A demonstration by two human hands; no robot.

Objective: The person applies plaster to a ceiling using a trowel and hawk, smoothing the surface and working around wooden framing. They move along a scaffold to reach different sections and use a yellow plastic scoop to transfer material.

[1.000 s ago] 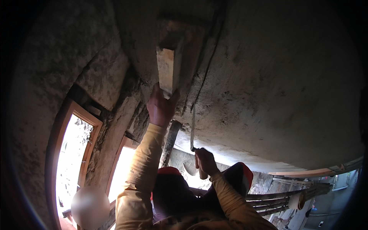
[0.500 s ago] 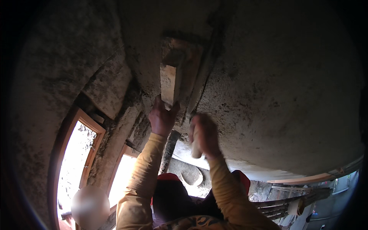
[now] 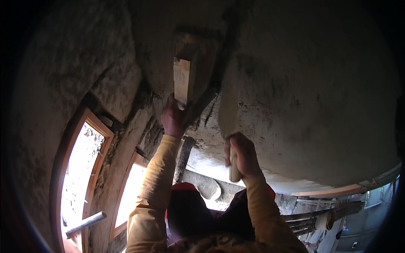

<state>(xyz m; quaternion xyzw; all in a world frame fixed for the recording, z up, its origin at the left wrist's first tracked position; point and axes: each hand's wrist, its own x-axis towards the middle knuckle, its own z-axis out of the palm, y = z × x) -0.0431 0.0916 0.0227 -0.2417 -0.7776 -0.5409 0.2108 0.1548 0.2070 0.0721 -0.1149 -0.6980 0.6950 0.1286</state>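
Both my hands are up against the rough plastered ceiling, one on a wooden float and one around a tool handle.

My left hand is closed on the lower end of the wooden float, which lies flat against the plaster ceiling and runs toward 12 o'clock from my fingers. My right hand, at about 4 o'clock from the left and well apart from it, is wrapped tight around a pale tool handle; its blade rises toward 12 o'clock against the ceiling, blurred. Below my arms, at 6 o'clock, another person's red cap shows. At 8 o'clock are two wood-framed window openings, with a grey pipe just beneath.
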